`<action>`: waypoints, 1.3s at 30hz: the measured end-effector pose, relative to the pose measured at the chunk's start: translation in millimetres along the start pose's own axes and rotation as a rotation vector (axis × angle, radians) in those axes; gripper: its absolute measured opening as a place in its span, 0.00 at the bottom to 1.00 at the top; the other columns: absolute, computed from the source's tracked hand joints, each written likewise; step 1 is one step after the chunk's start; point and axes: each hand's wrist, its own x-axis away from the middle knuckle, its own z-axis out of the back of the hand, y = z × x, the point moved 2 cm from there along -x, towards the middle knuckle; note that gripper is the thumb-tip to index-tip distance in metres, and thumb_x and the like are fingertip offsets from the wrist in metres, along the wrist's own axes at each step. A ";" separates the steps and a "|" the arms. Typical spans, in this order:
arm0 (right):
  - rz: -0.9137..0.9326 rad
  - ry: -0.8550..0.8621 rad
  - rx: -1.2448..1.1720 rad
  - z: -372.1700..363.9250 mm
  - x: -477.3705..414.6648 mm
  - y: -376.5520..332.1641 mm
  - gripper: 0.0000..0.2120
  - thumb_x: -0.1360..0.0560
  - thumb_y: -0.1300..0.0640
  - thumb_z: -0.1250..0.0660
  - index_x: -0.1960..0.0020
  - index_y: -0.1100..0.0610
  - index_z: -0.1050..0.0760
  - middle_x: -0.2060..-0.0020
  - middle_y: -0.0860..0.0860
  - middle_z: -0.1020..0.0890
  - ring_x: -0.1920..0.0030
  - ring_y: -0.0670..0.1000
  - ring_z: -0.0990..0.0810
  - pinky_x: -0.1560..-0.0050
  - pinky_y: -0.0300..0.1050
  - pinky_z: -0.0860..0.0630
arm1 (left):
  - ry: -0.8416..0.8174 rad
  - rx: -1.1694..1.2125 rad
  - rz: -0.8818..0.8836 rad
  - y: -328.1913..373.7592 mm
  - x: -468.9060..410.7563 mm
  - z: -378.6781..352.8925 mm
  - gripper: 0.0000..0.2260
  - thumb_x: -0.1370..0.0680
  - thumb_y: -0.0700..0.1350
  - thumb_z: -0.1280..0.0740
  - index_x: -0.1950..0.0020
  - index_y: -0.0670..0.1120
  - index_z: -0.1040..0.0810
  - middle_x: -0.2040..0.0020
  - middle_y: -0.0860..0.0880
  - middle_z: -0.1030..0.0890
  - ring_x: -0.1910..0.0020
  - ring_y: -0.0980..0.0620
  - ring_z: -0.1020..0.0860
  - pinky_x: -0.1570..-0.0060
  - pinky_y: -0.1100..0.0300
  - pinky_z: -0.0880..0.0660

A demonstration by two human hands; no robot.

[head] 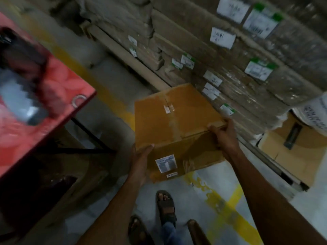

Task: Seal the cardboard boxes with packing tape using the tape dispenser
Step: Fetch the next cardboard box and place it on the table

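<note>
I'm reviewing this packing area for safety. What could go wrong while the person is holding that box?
1. The cardboard box is held off the floor, gripped only at its near corners by the left hand and right hand. A slip could drop it on the sandalled foot below.
2. The red table juts out on the left and the wrapped stack stands right beside the box. Swinging it could knock either.

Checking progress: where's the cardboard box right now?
Head view, centre: the cardboard box is held between the left hand and right hand, red table to its left and the wrapped stack of cartons close on its right.
</note>
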 end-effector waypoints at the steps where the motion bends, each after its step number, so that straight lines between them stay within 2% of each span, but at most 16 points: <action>1: 0.036 0.028 -0.017 12.6 21.6 -18.2 0.34 0.32 0.41 0.23 0.30 0.41 0.34 0.37 0.50 0.22 0.43 0.56 0.19 0.44 0.65 0.20 | -0.015 0.005 -0.034 18.5 22.0 -1.1 0.24 0.25 0.51 0.26 0.32 0.58 0.30 0.46 0.57 0.22 0.49 0.54 0.23 0.54 0.52 0.22; 3: 0.125 0.071 -0.051 38.1 64.6 -59.2 0.28 0.32 0.40 0.23 0.36 0.40 0.31 0.41 0.49 0.20 0.44 0.55 0.19 0.46 0.65 0.19 | -0.052 0.041 -0.090 60.7 73.6 -1.8 0.25 0.24 0.49 0.26 0.32 0.62 0.32 0.48 0.60 0.24 0.50 0.55 0.24 0.56 0.49 0.21; 5: 0.185 0.082 -0.081 62.9 110.7 -106.9 0.26 0.33 0.38 0.24 0.40 0.36 0.31 0.43 0.46 0.20 0.44 0.55 0.19 0.46 0.66 0.20 | -0.075 0.071 -0.160 103.2 125.3 1.2 0.22 0.24 0.47 0.27 0.33 0.60 0.30 0.47 0.59 0.22 0.51 0.54 0.23 0.60 0.52 0.23; 8: 0.252 0.085 -0.149 92.7 178.0 -181.8 0.29 0.31 0.40 0.24 0.33 0.38 0.33 0.39 0.47 0.21 0.43 0.54 0.20 0.43 0.65 0.20 | -0.089 0.108 -0.270 168.3 201.9 7.2 0.21 0.25 0.47 0.26 0.34 0.57 0.27 0.48 0.57 0.18 0.51 0.52 0.20 0.59 0.51 0.23; 11: 0.359 0.111 -0.201 117.5 233.3 -247.9 0.31 0.38 0.35 0.24 0.39 0.34 0.31 0.39 0.46 0.21 0.42 0.54 0.20 0.41 0.63 0.21 | -0.100 0.093 -0.402 226.3 269.0 18.2 0.22 0.28 0.49 0.24 0.36 0.58 0.25 0.49 0.57 0.16 0.50 0.51 0.19 0.52 0.41 0.20; 13: 0.460 0.120 -0.236 126.2 266.3 -286.7 0.32 0.39 0.35 0.24 0.38 0.36 0.31 0.39 0.46 0.21 0.41 0.53 0.21 0.42 0.61 0.21 | -0.102 0.090 -0.513 261.5 308.2 30.0 0.22 0.28 0.49 0.24 0.35 0.57 0.24 0.49 0.56 0.15 0.51 0.52 0.18 0.53 0.40 0.20; 17: 0.662 0.060 -0.333 111.2 323.7 -364.6 0.32 0.29 0.46 0.25 0.29 0.46 0.34 0.39 0.51 0.25 0.46 0.50 0.22 0.52 0.52 0.22 | -0.063 0.111 -0.726 324.6 363.5 70.2 0.20 0.30 0.51 0.23 0.39 0.60 0.22 0.50 0.57 0.14 0.49 0.50 0.17 0.52 0.39 0.20; 20: 0.769 -0.034 -0.399 72.0 351.8 -409.9 0.32 0.27 0.47 0.25 0.27 0.44 0.35 0.33 0.51 0.28 0.42 0.50 0.23 0.48 0.49 0.22 | 0.020 0.155 -0.841 360.8 395.1 117.9 0.20 0.29 0.52 0.24 0.39 0.63 0.22 0.51 0.60 0.15 0.49 0.52 0.18 0.52 0.37 0.21; 22: 0.793 -0.158 -0.449 32.9 371.3 -430.8 0.32 0.26 0.49 0.26 0.26 0.43 0.36 0.32 0.49 0.29 0.43 0.47 0.24 0.49 0.49 0.21 | 0.116 0.196 -0.903 376.7 412.7 159.2 0.19 0.28 0.49 0.25 0.39 0.62 0.22 0.52 0.63 0.15 0.49 0.56 0.19 0.52 0.40 0.20; 24: 0.797 -0.261 -0.493 -9.0 388.3 -441.4 0.32 0.26 0.49 0.25 0.27 0.42 0.36 0.34 0.47 0.26 0.43 0.48 0.22 0.48 0.56 0.18 | 0.202 0.226 -0.943 384.6 424.1 200.6 0.22 0.29 0.49 0.24 0.37 0.60 0.23 0.49 0.60 0.15 0.49 0.55 0.18 0.54 0.43 0.20; 26: 0.793 -0.394 -0.506 -65.5 411.9 -444.2 0.29 0.29 0.47 0.24 0.32 0.38 0.33 0.38 0.45 0.23 0.42 0.51 0.20 0.46 0.64 0.19 | 0.332 0.278 -0.975 380.8 435.7 252.4 0.24 0.31 0.48 0.24 0.35 0.59 0.23 0.48 0.58 0.15 0.50 0.54 0.18 0.59 0.47 0.20; 29: 0.785 -0.556 -0.479 -147.7 450.6 -435.0 0.27 0.35 0.43 0.23 0.39 0.34 0.29 0.40 0.45 0.20 0.41 0.55 0.19 0.46 0.70 0.21 | 0.512 0.376 -0.958 360.1 454.2 332.2 0.22 0.31 0.46 0.24 0.39 0.61 0.22 0.54 0.62 0.15 0.55 0.54 0.19 0.62 0.51 0.24; 33: 0.754 -0.703 -0.387 -248.6 499.3 -400.6 0.32 0.37 0.44 0.22 0.36 0.39 0.28 0.42 0.47 0.18 0.43 0.56 0.17 0.45 0.70 0.21 | 0.721 0.448 -0.885 312.3 455.8 431.6 0.40 0.42 0.55 0.23 0.30 0.57 0.27 0.40 0.49 0.18 0.48 0.46 0.17 0.69 0.51 0.25; 37: 0.704 -0.747 -0.268 -329.2 526.1 -357.2 0.30 0.41 0.40 0.22 0.41 0.32 0.27 0.42 0.45 0.18 0.43 0.53 0.18 0.45 0.69 0.20 | 0.777 0.529 -0.820 267.5 439.4 499.2 0.36 0.31 0.48 0.24 0.25 0.58 0.32 0.42 0.52 0.20 0.45 0.45 0.20 0.61 0.50 0.27; 39: 0.686 -0.722 -0.217 -355.9 536.6 -337.2 0.27 0.40 0.42 0.22 0.43 0.32 0.26 0.48 0.40 0.17 0.47 0.52 0.17 0.47 0.68 0.19 | 0.761 0.507 -0.764 248.3 423.6 528.2 0.35 0.36 0.52 0.23 0.30 0.59 0.27 0.41 0.51 0.18 0.44 0.43 0.20 0.62 0.48 0.27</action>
